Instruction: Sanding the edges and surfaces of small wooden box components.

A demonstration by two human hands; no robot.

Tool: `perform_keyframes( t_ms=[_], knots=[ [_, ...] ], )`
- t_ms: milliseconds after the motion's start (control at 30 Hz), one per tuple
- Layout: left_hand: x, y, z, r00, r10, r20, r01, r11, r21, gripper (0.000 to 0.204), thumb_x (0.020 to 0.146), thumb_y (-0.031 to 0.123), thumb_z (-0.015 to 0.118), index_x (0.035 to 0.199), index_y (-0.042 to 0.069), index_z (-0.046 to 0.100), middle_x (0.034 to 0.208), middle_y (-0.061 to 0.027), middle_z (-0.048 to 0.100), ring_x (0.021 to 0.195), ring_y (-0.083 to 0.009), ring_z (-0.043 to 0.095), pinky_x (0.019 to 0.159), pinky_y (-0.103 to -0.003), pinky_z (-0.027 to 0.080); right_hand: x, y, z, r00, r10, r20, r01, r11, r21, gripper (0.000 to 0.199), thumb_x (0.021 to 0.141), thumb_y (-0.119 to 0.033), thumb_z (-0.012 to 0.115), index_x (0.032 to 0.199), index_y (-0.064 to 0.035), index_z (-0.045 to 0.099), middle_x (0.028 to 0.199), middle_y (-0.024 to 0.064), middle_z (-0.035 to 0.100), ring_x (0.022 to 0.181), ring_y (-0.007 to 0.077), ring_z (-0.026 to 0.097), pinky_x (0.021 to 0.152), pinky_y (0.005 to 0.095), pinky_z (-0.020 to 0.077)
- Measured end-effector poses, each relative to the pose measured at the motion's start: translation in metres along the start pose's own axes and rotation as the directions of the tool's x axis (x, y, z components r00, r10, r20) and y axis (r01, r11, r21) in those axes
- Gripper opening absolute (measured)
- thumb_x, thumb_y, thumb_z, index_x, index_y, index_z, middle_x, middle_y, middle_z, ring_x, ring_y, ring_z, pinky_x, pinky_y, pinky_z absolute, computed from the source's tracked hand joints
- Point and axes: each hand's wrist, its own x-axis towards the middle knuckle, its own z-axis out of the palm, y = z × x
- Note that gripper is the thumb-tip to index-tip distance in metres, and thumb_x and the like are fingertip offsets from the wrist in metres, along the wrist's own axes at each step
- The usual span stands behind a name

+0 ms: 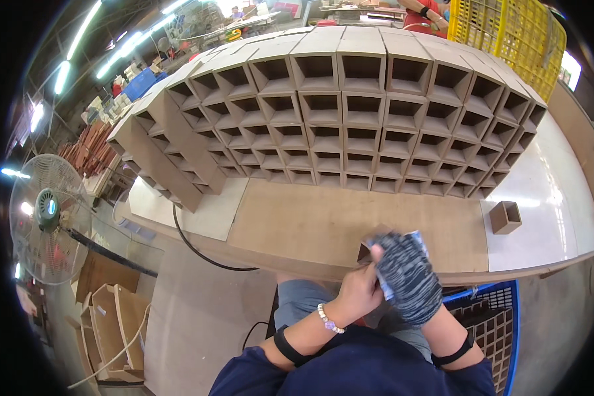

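The person's dark blue sleeves come in at the lower edge, with a black band around each forearm and a bracelet of pale beads on the left wrist. The left hand, bare, is narrowed around the near end of a small brown box, its fingertips hidden; the right hand, in a grey-and-black knitted glove, is closed over a blue-and-white sheet that shows at both sides of it. The box is at the table's near edge, tilted and largely covered by the glove. Low on the right, a blue crate stands below the tabletop with gridded pieces inside. A tan board lies on the table between white panels, and a single open box sits alone on the right panel. Beyond the board rises a wide stack of boxes, openings toward the person, its left end stepping forward. Off to the left stands a round fan. Behind the stack's right end is a yellow crate, with a co-worker in red just beside it.
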Motion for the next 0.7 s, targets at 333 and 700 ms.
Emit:
perform_keyframes(
  t_ms=[333, 700],
  knots=[
    [0.006, 0.006, -0.005, 0.992, -0.097, 0.079, 0.094, 0.995, 0.043, 0.011, 0.081, 0.007, 0.056, 0.087, 0.002, 0.049, 0.061, -0.0179, 0.055, 0.058, -0.0358, 0.057, 0.049, -0.042, 0.044, 0.001, 0.031, 0.003, 0.957, 0.29, -0.014, -0.291, 0.957, -0.021, 0.033, 0.078, -0.007, 0.051, 0.11, 0.0008, 0.052, 0.11, 0.0191, 0.055, 0.104, 0.0353, 0.051, 0.092, 0.0431, 0.0372],
    [0.003, 0.006, -0.005, 0.984, -0.165, 0.07, 0.169, 0.984, -0.056, 0.014, 0.078, 0.005, 0.059, 0.073, 0.002, 0.047, 0.056, -0.0166, 0.051, 0.05, -0.0331, 0.054, 0.045, -0.037, 0.04, -0.009, 0.059, 0.015, 0.928, 0.368, 0.061, -0.331, 0.889, -0.317, 0.034, 0.078, -0.016, 0.048, 0.11, -0.0049, 0.054, 0.111, 0.0138, 0.057, 0.102, 0.0281, 0.054, 0.09, 0.0382, 0.04]
  ],
)
